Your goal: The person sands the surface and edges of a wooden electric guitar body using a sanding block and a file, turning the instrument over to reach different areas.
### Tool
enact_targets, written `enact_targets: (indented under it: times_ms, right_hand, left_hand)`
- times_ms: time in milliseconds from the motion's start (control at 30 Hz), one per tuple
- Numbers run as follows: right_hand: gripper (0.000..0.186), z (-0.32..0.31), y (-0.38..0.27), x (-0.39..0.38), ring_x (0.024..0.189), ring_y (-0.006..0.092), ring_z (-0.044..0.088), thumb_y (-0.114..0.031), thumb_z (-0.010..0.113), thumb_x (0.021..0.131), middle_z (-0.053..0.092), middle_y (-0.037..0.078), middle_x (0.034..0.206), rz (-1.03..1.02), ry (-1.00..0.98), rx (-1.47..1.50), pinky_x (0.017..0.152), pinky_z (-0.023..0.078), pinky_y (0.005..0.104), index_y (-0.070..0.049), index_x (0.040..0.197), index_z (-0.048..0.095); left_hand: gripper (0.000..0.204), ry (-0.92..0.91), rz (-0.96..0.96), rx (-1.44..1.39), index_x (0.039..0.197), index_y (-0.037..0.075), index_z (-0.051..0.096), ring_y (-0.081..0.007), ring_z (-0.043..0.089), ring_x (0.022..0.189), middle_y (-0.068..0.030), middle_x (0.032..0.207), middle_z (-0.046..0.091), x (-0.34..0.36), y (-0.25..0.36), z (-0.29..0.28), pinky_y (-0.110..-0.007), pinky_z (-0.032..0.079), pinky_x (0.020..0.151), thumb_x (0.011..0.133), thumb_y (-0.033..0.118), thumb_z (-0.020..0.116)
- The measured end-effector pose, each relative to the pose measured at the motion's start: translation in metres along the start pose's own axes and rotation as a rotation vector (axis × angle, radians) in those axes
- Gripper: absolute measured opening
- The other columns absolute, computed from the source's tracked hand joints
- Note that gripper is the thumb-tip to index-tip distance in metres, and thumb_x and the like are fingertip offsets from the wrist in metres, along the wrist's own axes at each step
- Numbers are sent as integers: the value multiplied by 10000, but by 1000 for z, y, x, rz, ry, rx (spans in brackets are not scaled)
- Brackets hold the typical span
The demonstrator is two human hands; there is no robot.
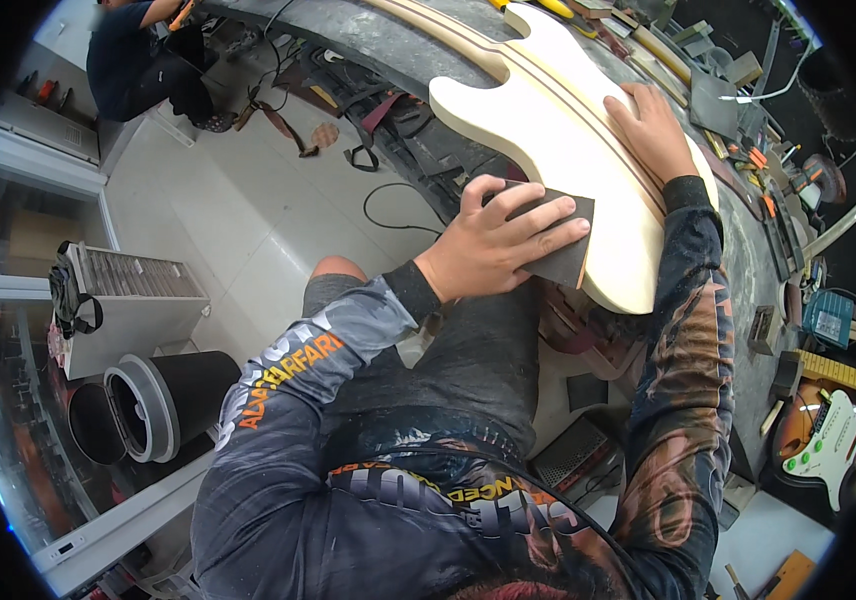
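A pale, unpainted wooden electric guitar body (573,120) with dark stripes down its middle lies on the workbench, its neck pointing away toward the top. My left hand (483,240) holds a dark, flat sheet of sandpaper (560,268) against the near left edge of the body. The fingers spread over the sheet, and the thumb sits at its lower side. On the right part of the body rests my right hand (660,135), palm down with its fingers laid out and nothing visible in it.
The dark workbench (748,235) curves along the right, crowded with hand tools and wood scraps. A sunburst guitar with a pale pickguard (828,445) lies at lower right. A black bin (183,395) and a slatted cabinet (138,275) stand left. Another person (138,60) crouches at upper left.
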State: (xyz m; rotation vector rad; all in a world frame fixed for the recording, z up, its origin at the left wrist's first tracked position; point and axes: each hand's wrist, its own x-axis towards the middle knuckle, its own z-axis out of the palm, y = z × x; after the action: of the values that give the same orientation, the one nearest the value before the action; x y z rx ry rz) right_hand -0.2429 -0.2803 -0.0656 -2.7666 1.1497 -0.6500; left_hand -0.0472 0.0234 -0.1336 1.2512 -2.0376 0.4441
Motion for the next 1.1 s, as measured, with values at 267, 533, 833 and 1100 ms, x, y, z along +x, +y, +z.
enact_targets:
  times_ms: [267,533,833,1100]
  right_hand:
    - [678,0,9,-2,1398,397,644,-588,650,1093,703,217,1455,37,-13,0,1218,486,487,-22,1461,712]
    - [685,5,2,4,1400,397,653,-597,650,1093,716,214,1447,20,-6,-15,1220,490,488,-33,1477,709]
    - [691,-1,7,0,1415,392,645,-603,633,1098,706,207,1475,34,-34,-17,1229,480,486,-35,1485,705]
    - [709,-1,3,1,1439,388,634,-614,635,1094,701,217,1488,68,-51,-6,1247,472,481,-37,1502,700]
  left_hand:
    - [958,-52,-166,275,1689,300,614,-300,423,1595,28,1711,591,-6,-42,-2,-617,268,1241,778,93,826]
    - [1004,67,-382,-183,1716,202,598,-342,360,1746,-21,1801,554,11,-8,12,-699,-14,1393,746,-56,630]
    - [830,12,-204,-51,1669,310,647,-301,354,1751,59,1764,590,-2,-25,15,-725,-75,1393,920,-49,647]
    - [818,62,-396,314,1684,244,635,-340,418,1699,37,1779,576,-5,-86,-22,-671,198,1367,905,4,706]
